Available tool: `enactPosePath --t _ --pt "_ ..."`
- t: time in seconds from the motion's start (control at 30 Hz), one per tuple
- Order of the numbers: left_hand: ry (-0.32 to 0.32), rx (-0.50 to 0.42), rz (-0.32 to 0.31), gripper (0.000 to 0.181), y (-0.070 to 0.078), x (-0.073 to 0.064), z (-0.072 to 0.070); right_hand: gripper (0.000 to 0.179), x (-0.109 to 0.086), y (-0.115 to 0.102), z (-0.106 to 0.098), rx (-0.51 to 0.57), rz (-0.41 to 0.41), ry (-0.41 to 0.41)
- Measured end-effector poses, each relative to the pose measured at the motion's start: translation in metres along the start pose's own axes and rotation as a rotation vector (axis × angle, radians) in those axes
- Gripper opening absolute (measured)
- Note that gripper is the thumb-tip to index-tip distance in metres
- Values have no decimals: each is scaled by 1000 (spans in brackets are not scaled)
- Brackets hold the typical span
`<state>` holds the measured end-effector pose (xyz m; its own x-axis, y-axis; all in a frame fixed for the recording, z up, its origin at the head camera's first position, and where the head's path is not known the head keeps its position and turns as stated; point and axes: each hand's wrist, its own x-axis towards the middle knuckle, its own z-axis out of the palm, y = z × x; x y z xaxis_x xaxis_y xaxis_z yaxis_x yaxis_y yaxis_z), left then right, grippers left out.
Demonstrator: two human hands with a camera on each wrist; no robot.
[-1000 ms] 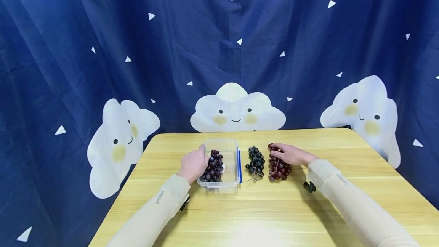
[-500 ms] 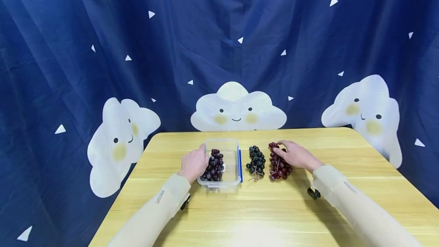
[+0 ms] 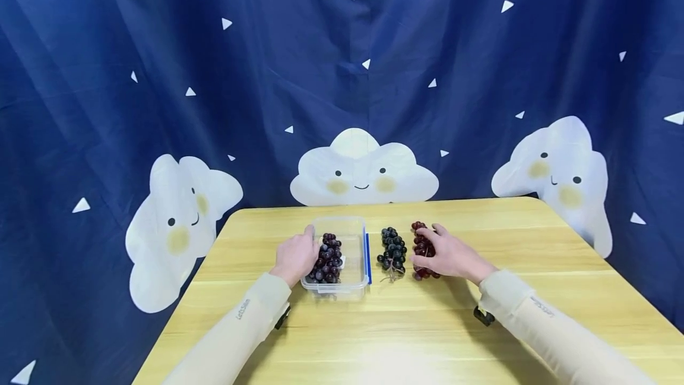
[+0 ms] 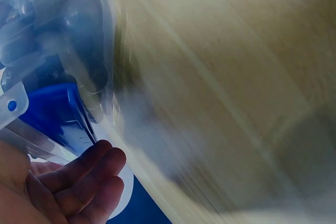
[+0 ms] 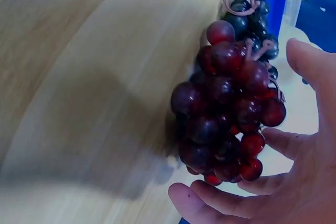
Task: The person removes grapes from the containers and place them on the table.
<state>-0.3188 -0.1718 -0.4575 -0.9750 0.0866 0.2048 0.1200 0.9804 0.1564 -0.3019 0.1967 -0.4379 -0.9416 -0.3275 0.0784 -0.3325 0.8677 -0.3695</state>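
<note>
My left hand holds the left side of a clear plastic food container, with fingers curled against its outer wall near a blue flap. A bunch of dark purple grapes lies inside the container's left half. My right hand reaches over a bunch of red grapes, with thumb and fingers spread wide on either side and apart from each other. Between the red grapes and the container lies a bunch of black grapes, its stem pointing toward me.
A blue strip runs along the container's right side, close to the black grapes. Everything stands on a light wooden table, toward its far edge. Behind it hangs a dark blue curtain with white clouds and triangles.
The right hand has lowered around the red grapes, its thumb shifting nearer to me and its fingers spreading. The left hand stays on the container, and the view has swung slightly right.
</note>
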Motion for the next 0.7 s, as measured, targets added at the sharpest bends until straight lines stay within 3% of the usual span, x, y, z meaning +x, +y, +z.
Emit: enactPosePath --t 0.13,0.3,0.7 --pt "18 -1 8 47 0 1 -2 72 3 -2 4 -10 -6 9" --pt "26 5 17 46 0 -1 -1 60 3 -2 10 2 18 -39" --pt "23 -5 -5 46 -1 -1 0 58 3 0 10 39 31 -16"
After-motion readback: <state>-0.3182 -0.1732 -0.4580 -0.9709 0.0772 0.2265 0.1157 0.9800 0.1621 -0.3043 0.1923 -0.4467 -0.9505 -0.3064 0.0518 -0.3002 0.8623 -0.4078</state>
